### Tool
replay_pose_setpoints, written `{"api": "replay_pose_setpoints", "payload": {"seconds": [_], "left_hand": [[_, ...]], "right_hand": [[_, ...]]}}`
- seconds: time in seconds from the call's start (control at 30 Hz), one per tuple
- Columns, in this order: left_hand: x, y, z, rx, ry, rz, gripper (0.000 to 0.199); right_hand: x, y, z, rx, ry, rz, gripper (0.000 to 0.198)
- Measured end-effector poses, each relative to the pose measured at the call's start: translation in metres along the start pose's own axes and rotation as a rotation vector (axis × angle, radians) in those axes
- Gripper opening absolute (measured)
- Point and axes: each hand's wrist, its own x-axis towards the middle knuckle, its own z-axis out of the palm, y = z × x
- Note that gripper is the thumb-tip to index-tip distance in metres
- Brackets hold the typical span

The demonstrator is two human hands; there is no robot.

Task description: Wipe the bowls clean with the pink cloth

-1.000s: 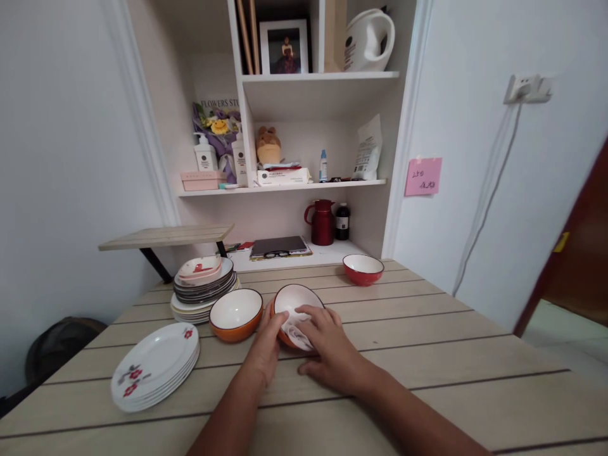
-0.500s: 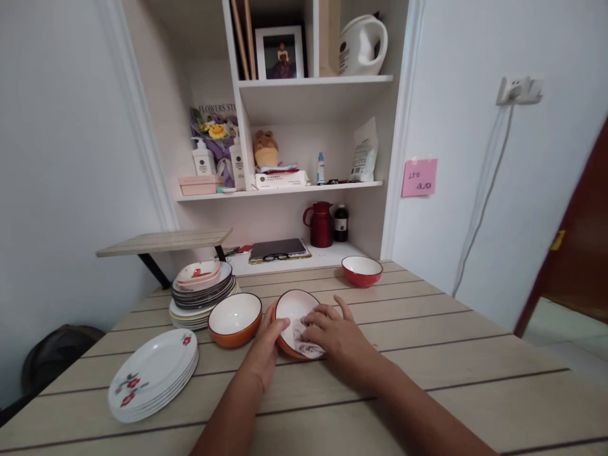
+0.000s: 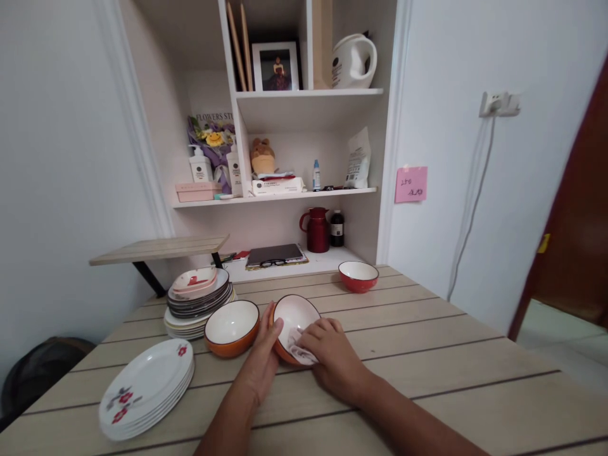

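A pale, white-walled room is forming the background, with a tall white shelving unit (image 3: 285, 109) standing beyond the table. On a clock face laid over the tabletop, hub at its middle and twelve pointing away from the person, that unit is filling twelve o'clock. The broad table of pale wooden planks with dark seams (image 3: 427, 373) is carrying everything below. At ten, a low wooden shelf on black legs (image 3: 159, 249) is rising above the tabletop. At eight, a stack of white oval plates with red flowers (image 3: 149, 377) is lying flat. Between nine and ten, a taller stack of dark-edged and white plates (image 3: 199, 303) is bearing small pink-and-white dishes (image 3: 194, 278).

Near the hub, the left hand (image 3: 263, 351) is grasping a white-lined orange bowl with a dark rim (image 3: 294, 311) at its nine o'clock side, thumb inside; this bowl is tilting towards the person. The right hand (image 3: 334, 351) is clutching a crumpled whitish wipe and pressing it against the inside at five. A matching orange bowl (image 3: 232, 322) is sitting upright at nine, and a white-lined red bowl (image 3: 358, 282) is resting near one. Smallest, the wipe (image 3: 299, 352) is showing partly beneath the right fingers.
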Motion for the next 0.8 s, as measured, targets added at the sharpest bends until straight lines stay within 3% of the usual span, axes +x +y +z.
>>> {"api": "replay_pose_setpoints", "payload": {"seconds": [0.27,0.43,0.8], "left_hand": [[-0.0017,-0.0007,0.0018,0.033,-0.094,0.002,0.082],[-0.0037,-0.0040,0.0041,0.099,-0.075,0.017,0.087],[-0.0003,-0.0038,0.0042,0.102,0.000,0.104,0.071]], "right_hand": [[-0.0010,-0.0046,0.0059,0.102,0.080,0.042,0.030],[0.0005,-0.0022,0.0070,0.105,0.088,0.055,0.017],[-0.0021,-0.0049,-0.0017,0.161,0.031,-0.043,0.040]]}}
